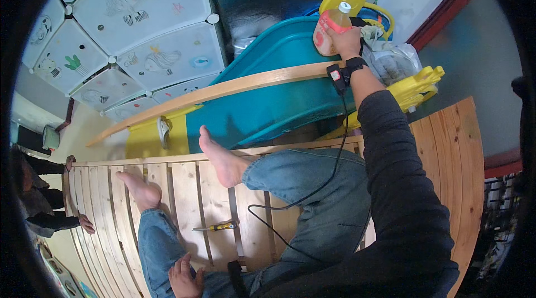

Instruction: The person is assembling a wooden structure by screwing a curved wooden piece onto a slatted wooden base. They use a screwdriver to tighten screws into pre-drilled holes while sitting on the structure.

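The right hand [346,41] was stretched far out, clenched around a bottle [329,29] whose long axis ran up toward its white cap, above the teal tub [268,102]. The left hand [184,278] rested loosely open on the thigh, seemingly holding nothing, with a screwdriver [216,226] lying near it on the wooden slats [184,186].

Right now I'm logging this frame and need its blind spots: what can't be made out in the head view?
- Bottle: its far side and base are covered by the right hand.
- Left hand: cut off by the lower edge, resting on the jeans.
- Screwdriver: tip too small to tell its type.
- Person at left edge: mostly cropped by the dark rim.
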Demonstrator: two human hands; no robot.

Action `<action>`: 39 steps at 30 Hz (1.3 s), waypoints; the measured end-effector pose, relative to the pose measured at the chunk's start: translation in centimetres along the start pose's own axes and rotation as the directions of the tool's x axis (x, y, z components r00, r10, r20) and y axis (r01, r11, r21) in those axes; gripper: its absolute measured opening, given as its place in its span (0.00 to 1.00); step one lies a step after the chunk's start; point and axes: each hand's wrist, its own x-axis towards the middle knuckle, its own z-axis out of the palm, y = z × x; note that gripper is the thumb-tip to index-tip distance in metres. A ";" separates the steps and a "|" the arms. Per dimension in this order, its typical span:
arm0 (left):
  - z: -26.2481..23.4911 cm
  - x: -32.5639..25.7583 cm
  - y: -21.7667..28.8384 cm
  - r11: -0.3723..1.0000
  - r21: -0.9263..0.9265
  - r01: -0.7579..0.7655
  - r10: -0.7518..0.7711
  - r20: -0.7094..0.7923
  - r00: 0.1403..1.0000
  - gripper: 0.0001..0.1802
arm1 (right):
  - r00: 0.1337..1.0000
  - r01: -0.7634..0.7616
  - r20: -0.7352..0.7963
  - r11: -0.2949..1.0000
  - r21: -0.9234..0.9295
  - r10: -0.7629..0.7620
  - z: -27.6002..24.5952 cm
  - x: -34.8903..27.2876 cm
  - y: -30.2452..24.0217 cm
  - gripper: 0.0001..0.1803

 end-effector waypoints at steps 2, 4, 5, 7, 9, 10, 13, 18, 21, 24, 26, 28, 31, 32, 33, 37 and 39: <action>0.2 -0.4 -0.2 0.998 0.057 0.038 -0.040 0.034 0.999 0.37 | 0.999 -0.012 0.049 1.000 -0.002 0.012 0.6 -0.5 0.2 0.47; 3.1 4.0 1.2 0.994 0.098 -0.041 0.042 -0.009 0.999 0.38 | 0.999 -0.025 0.021 1.000 -0.007 0.025 1.2 1.7 0.5 0.46; 4.0 5.0 1.4 0.989 0.130 -0.071 0.073 -0.014 0.997 0.39 | 1.000 -0.029 -0.010 1.000 -0.011 0.029 1.4 1.1 1.0 0.47; 5.2 6.4 1.4 0.966 0.247 -0.078 0.091 -0.045 0.995 0.39 | 0.999 -0.034 0.042 0.998 0.060 0.031 1.9 -0.2 1.8 0.48; 7.0 9.6 1.5 0.929 0.335 -0.156 0.188 -0.063 0.980 0.39 | 1.000 0.016 -0.015 0.995 0.096 -0.015 1.6 -0.1 2.0 0.50; 7.9 10.7 1.6 0.927 0.324 -0.187 0.221 -0.073 0.972 0.39 | 0.997 0.043 -0.064 0.995 0.093 -0.037 1.6 -0.4 2.2 0.52; 10.5 13.1 1.1 0.934 0.285 -0.217 0.248 -0.079 0.965 0.34 | 0.999 0.018 -0.044 0.961 0.276 -0.006 0.1 -1.7 2.8 0.51; 13.5 14.6 -2.1 0.944 0.287 -0.163 0.204 -0.121 0.971 0.12 | 0.938 -0.169 0.340 0.764 0.622 -0.070 -6.5 -11.1 3.0 0.25; 13.4 14.2 -3.3 0.948 0.251 -0.197 0.253 -0.216 0.943 0.08 | 0.845 -0.206 0.486 0.703 0.680 -0.222 -11.0 -18.1 0.4 0.12; 11.2 12.3 -2.4 0.977 0.139 -0.163 0.200 -0.310 0.929 0.09 | 0.748 0.163 0.430 0.768 0.619 -0.506 -12.3 -25.4 -3.9 0.16; 8.8 10.4 -0.9 0.979 0.047 -0.197 0.198 -0.420 0.886 0.09 | 0.472 0.129 0.605 0.729 0.673 -0.641 -12.4 -31.4 -6.6 0.20; 6.6 7.4 0.5 0.962 -0.037 -0.272 0.215 -0.515 0.830 0.08 | 0.206 0.423 0.559 0.588 0.689 -0.803 -12.4 -37.1 -8.9 0.29; 4.2 2.1 2.0 0.899 -0.067 -0.434 0.278 -0.678 0.681 0.08 | 0.123 0.654 0.485 0.439 0.617 -0.866 -13.1 -43.9 -11.7 0.31; 3.6 0.4 2.2 0.875 -0.082 -0.477 0.288 -0.703 0.650 0.08 | 0.084 0.588 0.611 0.534 0.608 -0.787 -13.4 -45.2 -12.4 0.32; 3.3 -1.2 2.4 0.853 -0.104 -0.511 0.283 -0.731 0.621 0.08 | 0.027 0.517 0.705 0.614 0.597 -0.708 -13.6 -46.4 -13.1 0.32; 2.5 -4.6 3.1 0.802 -0.039 -0.596 0.313 -0.822 0.475 0.07 | -0.093 0.207 0.838 0.813 0.544 -0.537 -14.9 -47.8 -14.9 0.26; 2.3 -4.9 3.6 0.744 -0.039 -0.666 0.345 -0.833 0.434 0.07 | -0.034 0.317 0.785 0.739 0.595 -0.618 -16.9 -47.5 -14.5 0.22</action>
